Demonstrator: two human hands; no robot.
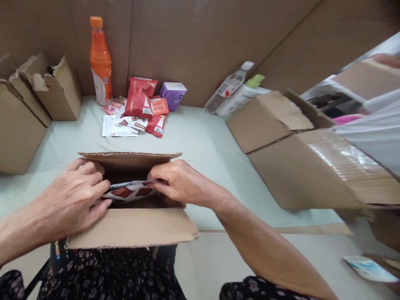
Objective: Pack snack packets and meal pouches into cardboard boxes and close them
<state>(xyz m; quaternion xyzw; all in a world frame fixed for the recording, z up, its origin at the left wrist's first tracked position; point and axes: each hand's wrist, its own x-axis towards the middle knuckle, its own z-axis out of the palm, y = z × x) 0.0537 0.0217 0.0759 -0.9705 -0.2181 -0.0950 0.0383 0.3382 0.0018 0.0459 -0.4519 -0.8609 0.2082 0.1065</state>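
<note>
An open cardboard box [134, 227] stands in front of me, with its near flap folded down towards me and its far flap upright. A white packet with red-brown patterning [131, 191] lies crosswise in the box's mouth. My right hand [175, 179] pinches the packet's right end between thumb and fingers. At its left end, my left hand [83, 191] has thumb and forefinger closed about the corner, while its other fingers rest along the box's left side. The inside of the box below the packet is dark and mostly hidden.
Behind the box lie a red packet [140, 98], a white sachet [118, 127] and a purple carton [173, 95]. An orange drink bottle [100, 66] stands at the back. Right are a clear bottle [228, 87], a white bottle [239, 98] and a large cardboard box [300, 171]; left, cardboard boxes [62, 91].
</note>
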